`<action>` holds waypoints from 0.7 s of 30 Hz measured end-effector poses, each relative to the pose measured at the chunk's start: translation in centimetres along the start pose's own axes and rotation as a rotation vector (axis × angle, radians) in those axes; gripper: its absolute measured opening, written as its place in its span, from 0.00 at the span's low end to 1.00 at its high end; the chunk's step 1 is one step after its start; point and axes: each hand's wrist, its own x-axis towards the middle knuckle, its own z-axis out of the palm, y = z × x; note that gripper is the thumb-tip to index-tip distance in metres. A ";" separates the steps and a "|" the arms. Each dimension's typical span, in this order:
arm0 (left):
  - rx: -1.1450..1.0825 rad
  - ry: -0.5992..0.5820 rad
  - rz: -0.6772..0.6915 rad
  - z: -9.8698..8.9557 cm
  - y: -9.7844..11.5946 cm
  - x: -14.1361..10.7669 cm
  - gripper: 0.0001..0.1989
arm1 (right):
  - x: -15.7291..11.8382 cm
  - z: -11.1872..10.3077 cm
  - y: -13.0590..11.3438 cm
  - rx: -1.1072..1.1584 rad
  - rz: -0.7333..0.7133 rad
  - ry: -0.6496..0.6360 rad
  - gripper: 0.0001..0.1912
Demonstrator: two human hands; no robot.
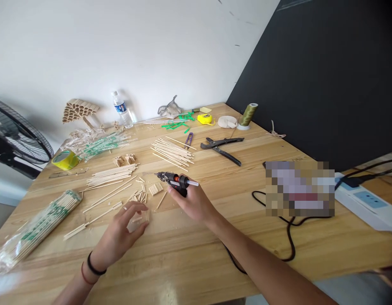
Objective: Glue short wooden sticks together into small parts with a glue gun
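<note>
Gripping a black hot-glue gun [175,181] by its handle, the right hand [196,205] holds it over the middle of a wooden table [237,195], beside a small raft of short wooden sticks [156,189]. The left hand [115,233] curls nearby, thumb and fingers apart around a transparent piece; whether it grips the piece cannot be told. If the nozzle is hot, a dip or sideways swing could burn the left fingers, while an early squeeze or drip could string glue across the loose sticks. A black cord [289,231], lying in loops near the right forearm, could snag and jerk the aim if it feeds the gun. The nozzle points toward the table's left edge and slightly toward the far edge; the long axis runs mostly left to right, a translucent glue stick [193,183] protruding from the rear.
</note>
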 end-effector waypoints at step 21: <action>-0.063 -0.015 -0.014 2.3 -2.0 0.7 0.18 | -0.4 -0.4 -0.6 -0.019 0.094 -0.146 0.14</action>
